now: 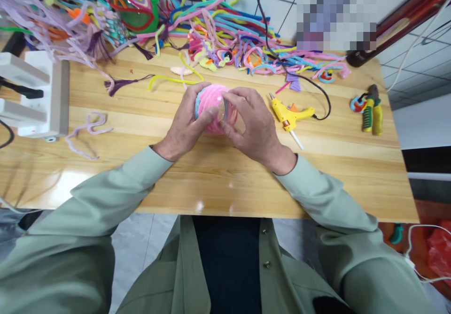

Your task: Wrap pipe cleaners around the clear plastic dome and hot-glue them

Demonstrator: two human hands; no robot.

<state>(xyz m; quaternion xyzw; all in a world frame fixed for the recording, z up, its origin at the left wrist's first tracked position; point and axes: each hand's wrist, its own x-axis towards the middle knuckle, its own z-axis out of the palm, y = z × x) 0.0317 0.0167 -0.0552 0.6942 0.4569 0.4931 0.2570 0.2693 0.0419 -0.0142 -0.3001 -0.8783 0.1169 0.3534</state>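
Between my hands, above the wooden table, is a rounded pink pipe-cleaner piece (213,95) with a light blue band on its left side. A clear, shiny part shows at its right. My left hand (186,124) wraps around the left side, its thumb lying across the front. The fingers and thumb of my right hand (254,125) are bent around the right edge; whether they also pinch something small is hard to see. Just right of that hand lies a yellow hot glue gun (289,115), a glue stick poking out of its back.
Pipe cleaners (218,23) in many colours pile along the back wall. A white power strip (44,95) sits at left, near a loose lilac pipe cleaner (88,128). Pliers (371,112) lie at right, below a dark red cylinder (398,20). The glue gun's black cord (273,51) loops behind.
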